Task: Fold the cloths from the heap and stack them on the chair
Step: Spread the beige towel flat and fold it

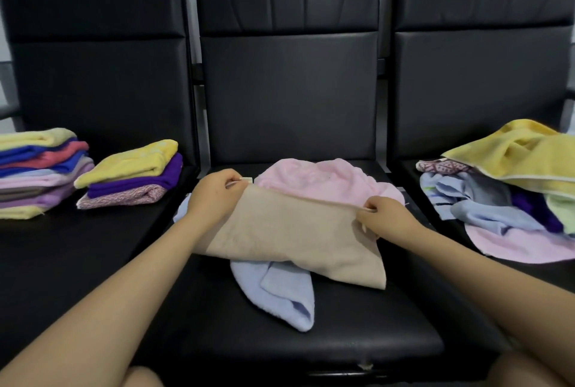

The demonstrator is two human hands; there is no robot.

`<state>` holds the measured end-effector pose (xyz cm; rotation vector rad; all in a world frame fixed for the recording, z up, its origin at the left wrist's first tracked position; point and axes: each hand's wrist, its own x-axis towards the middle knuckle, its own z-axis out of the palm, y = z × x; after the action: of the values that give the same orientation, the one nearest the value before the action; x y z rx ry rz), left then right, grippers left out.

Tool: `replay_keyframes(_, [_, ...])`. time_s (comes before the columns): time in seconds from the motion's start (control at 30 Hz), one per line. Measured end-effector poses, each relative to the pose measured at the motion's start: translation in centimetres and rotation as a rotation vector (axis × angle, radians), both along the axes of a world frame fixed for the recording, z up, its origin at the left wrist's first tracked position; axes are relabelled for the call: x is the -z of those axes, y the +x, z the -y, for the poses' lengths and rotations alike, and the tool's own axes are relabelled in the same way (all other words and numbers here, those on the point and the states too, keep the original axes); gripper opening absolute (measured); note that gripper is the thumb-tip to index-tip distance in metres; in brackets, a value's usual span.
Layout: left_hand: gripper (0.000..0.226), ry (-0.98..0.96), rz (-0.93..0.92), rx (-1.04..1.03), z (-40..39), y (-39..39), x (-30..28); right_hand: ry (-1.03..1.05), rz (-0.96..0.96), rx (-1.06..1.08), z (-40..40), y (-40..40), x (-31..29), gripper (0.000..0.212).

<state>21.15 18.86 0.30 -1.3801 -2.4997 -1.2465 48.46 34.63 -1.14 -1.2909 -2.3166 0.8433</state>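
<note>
A beige cloth (295, 231) is stretched over the middle chair seat (357, 324). My left hand (214, 192) pinches its top left corner and my right hand (385, 217) pinches its top right corner. Under it lie a light blue cloth (280, 290) and a pink cloth (320, 178). The heap of unfolded cloths (504, 197) sits on the right chair, with a yellow cloth (535, 156) on top. On the left chair stand two stacks of folded cloths, a tall one (37, 172) at the far left and a short one (130, 175) beside it.
Three black padded chairs stand side by side with high backrests (289, 85). Part of the left chair seat (77, 246) in front of the stacks is bare. My knees show at the bottom edge.
</note>
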Motion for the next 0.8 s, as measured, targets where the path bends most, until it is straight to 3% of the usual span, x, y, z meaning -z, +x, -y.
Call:
replay_keyframes(0.1, [0.012, 0.007, 0.035, -0.032, -0.2, 0.3, -0.4, 0.082, 0.044, 0.023, -0.2, 0.2, 0.3, 0.015])
replay_keyframes(0.2, [0.012, -0.105, 0.132, -0.087, 0.4, -0.2, 0.3, 0.116, 0.104, 0.043, 0.0, 0.0, 0.4, 0.016])
replay_keyframes(0.3, [0.025, -0.104, 0.235, -0.139, 1.4, -0.5, 0.3, 0.048, 0.128, 0.049, 0.1, -0.1, -0.4, 0.021])
replay_keyframes(0.43, [0.036, -0.108, 0.377, -0.192, 2.6, -0.1, -0.5, -0.214, 0.13, 0.039, 0.7, 1.1, -1.9, 0.033])
replay_keyframes(0.57, [0.05, -0.278, 0.456, -0.244, 3.8, 0.8, -0.3, -0.173, 0.259, 0.006, 1.6, 1.5, -1.6, 0.045])
replay_keyframes(0.7, [0.038, -0.146, 0.633, -0.162, 5.4, 1.1, -0.1, -0.242, 0.282, 0.0, 2.4, 1.7, -1.7, 0.049])
replay_keyframes(0.8, [0.048, 0.004, 0.71, -0.107, 6.6, 1.3, -0.6, -0.304, 0.304, 0.007, 3.1, 1.9, -2.3, 0.049])
